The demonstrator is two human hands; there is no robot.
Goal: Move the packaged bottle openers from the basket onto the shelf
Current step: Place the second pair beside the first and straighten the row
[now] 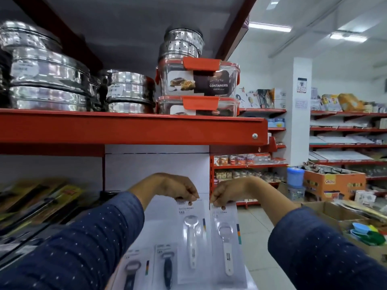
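Observation:
Two packaged white bottle openers hang side by side in front of a white end panel (157, 170). My left hand (180, 189) pinches the top of the left package (191, 241) by its hang hole. My right hand (228, 192) pinches the top of the right package (227, 250) the same way. Both packages hang upright, nearly touching. Below them, two more carded openers, one grey (130, 271) and one dark-handled (166, 266), lie on the white surface. No basket is in view.
A red shelf (129, 126) overhead carries steel tins (48, 80) and orange-lidded containers (199, 80). Packaged knives (41, 204) hang at the left. Cardboard boxes (335, 183) of goods and an aisle floor lie to the right, with more red shelving behind.

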